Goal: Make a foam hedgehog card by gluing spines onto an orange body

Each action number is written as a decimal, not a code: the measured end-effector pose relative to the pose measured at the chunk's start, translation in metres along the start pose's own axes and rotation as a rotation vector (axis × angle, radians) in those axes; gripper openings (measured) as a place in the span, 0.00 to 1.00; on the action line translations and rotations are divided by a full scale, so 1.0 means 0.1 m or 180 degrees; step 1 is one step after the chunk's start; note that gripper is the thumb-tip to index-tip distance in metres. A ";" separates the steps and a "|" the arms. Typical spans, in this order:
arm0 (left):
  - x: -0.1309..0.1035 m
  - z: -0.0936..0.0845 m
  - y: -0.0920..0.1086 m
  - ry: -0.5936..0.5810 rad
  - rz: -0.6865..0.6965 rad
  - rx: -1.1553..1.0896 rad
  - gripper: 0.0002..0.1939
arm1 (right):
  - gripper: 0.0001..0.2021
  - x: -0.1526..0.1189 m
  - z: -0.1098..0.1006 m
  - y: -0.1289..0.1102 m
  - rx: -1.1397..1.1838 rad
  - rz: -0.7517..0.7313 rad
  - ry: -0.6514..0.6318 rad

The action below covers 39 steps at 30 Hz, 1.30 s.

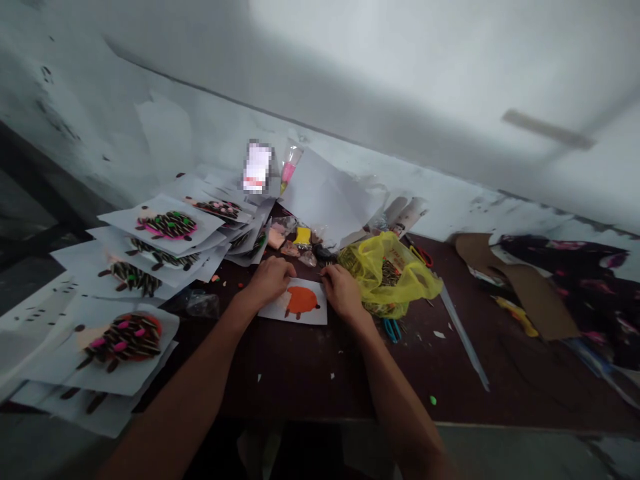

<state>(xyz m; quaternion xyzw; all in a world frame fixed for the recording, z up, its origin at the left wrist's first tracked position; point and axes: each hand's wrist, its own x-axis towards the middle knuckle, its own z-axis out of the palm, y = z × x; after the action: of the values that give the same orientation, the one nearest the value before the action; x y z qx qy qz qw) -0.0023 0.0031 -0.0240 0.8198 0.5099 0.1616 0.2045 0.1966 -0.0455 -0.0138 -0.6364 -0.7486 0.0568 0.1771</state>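
A small white paper sheet (320, 315) lies on the dark table with an orange, clay-like animal figure (303, 299) on it. The figure has brown legs and a dark nose at its right end. My left hand (273, 277) rests over the sheet's upper left part, its fingers curled together. At the upper right edge, my right hand (343, 288) has thumb and fingertips pinched. What either hand's fingertips hold is too small or hidden to tell. Just right of my right hand sits a yellow mesh bag (367, 270) containing many short brown sticks.
Stacked sheets with finished-looking hedgehog pictures (167, 225) cover the left side. Behind my hands are a yellow packet (303, 237), a lit phone (258, 167) and white paper (325, 197). Blue-handled scissors (393, 329), a clear strip (464, 333) and a yellow glue gun (517, 316) lie rightward.
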 end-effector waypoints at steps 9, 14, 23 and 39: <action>-0.01 0.02 -0.01 0.0199 0.0096 0.0002 0.13 | 0.09 -0.02 -0.05 -0.08 0.0379 -0.0198 0.0332; 0.03 0.05 -0.03 0.0324 0.0215 0.0010 0.12 | 0.09 -0.04 0.00 -0.12 0.0516 -0.0177 -0.0056; 0.05 0.07 -0.02 0.0345 0.0170 0.0007 0.12 | 0.10 -0.02 0.06 -0.09 0.0388 -0.0106 -0.0273; 0.06 0.10 -0.07 0.0270 0.0108 -0.0035 0.14 | 0.12 0.01 0.09 -0.05 0.0701 -0.0177 0.0006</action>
<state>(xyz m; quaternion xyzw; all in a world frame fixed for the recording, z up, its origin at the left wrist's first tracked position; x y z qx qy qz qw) -0.0001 0.0095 -0.0358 0.8196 0.5033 0.2025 0.1845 0.1889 -0.0444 -0.0209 -0.5921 -0.7551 0.1331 0.2481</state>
